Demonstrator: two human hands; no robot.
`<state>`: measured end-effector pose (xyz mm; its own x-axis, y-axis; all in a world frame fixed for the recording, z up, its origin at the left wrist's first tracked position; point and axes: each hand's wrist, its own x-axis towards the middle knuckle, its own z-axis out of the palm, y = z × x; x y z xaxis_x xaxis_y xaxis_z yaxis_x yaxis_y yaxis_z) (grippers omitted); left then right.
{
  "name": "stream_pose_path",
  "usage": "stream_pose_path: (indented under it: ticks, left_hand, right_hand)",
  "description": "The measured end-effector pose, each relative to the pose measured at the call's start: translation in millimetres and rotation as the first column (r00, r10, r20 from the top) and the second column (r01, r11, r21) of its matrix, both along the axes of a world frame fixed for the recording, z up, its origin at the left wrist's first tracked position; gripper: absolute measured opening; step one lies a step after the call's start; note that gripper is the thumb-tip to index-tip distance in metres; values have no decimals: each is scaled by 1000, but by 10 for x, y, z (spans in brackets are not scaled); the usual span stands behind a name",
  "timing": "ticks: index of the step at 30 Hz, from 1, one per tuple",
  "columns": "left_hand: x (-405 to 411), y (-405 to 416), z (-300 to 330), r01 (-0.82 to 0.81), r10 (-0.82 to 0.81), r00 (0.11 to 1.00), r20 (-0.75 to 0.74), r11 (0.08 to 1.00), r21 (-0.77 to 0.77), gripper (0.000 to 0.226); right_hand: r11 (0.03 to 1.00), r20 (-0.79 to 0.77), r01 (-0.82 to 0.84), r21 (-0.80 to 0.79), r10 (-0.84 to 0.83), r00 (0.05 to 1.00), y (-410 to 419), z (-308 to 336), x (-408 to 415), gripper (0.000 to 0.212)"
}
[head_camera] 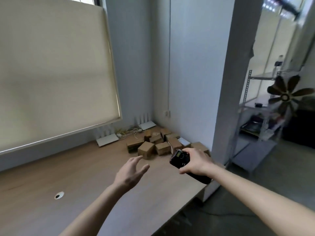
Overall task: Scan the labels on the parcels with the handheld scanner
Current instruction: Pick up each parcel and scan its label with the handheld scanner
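Brown cardboard parcels (163, 142) sit heaped in the far corner of a wooden desk (76, 176), up against the pale wall, some tilted, several touching each other. Nearest box of the heap (146, 149) lies just past the left hand's fingertips, not touched. Labels too small and blurred to read.

Right hand (196, 161) grips a black handheld scanner (183, 160), fingers and thumb wrapped round its body; small lit screen faces up, its head end aimed toward the parcel heap. Scanner is held in the air over the desk's right edge, close to the near side of the heap, no contact with any box.

Left hand (132, 172) is empty, fingers straight and slightly spread, palm turned inward, reaching out over the desk toward the parcels. Both forearms bare.

Behind the heap: two white routers (107, 139) with upright antennas and a tangle of white cables (129, 132) on the desk. Beige roller blind (54, 74) hangs down over the window at left. Round cable hole (59, 195) in the desktop near left. White pillar (226, 99) at the desk's right end. Beyond it a metal shelf rack (255, 108) with blurred items, and a dark fan (288, 97) in front of it.
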<state>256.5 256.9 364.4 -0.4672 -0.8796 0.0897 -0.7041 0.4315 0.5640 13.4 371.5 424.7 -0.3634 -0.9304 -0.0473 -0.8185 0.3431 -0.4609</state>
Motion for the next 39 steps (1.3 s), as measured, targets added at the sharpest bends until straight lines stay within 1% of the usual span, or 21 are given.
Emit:
stream_pose_path:
  ticks: [6, 12, 15, 19, 23, 25, 27, 29, 31, 36, 39]
  left_hand:
    - [-1294, -398, -98, 124, -125, 992, 17, 991, 57, 69]
    - [-2356, -987, -480, 213, -220, 975, 33, 968, 133, 71]
    - [-2840, -1422, -671, 240, -249, 968, 41, 958, 156, 71]
    - [-3456, -2045, -850, 256, -268, 962, 55, 953, 160, 68]
    - [-3944, -2547, -1004, 281, -297, 951, 86, 947, 157, 64]
    - [-4155, -2759, -1082, 285, -301, 949, 95, 947, 147, 63]
    - [-4371, -2968, -1184, 291, -308, 946, 99, 944, 156, 61]
    - [-4597, -3181, -1315, 295, -316, 943, 105, 939, 177, 60]
    - [-4817, -3388, -1479, 293, -320, 940, 118, 935, 199, 60]
    - [-5410, -3848, -1912, 254, -306, 937, 168, 928, 271, 64]
    - [-5802, -4118, -2207, 261, -332, 922, 201, 913, 312, 62]
  right_hand:
    - [976, 57, 218, 26, -219, 974, 57, -204, -1113, 87]
    - [938, 65, 336, 81, -342, 938, -340, -512, -2028, 90]
    - [924, 70, 367, 107, -375, 924, -738, -650, -2430, 92]
    - [905, 94, 405, 129, -418, 904, -1320, -825, -2959, 87]
    - [892, 154, 430, 143, -449, 880, -1794, -1059, -3428, 86]
    - [883, 180, 440, 165, -466, 866, -1982, -1198, -3640, 82]
    - [869, 213, 453, 197, -489, 846, -2154, -1355, -3849, 70]
    - [860, 242, 460, 220, -505, 828, -2327, -1528, -4064, 58]
    - [854, 262, 458, 249, -514, 817, -2520, -1718, -4271, 54]
    - [836, 321, 443, 323, -538, 779, -3055, -2301, -4801, 54]
    - [812, 378, 420, 405, -567, 732, -3376, -2713, -5114, 55]
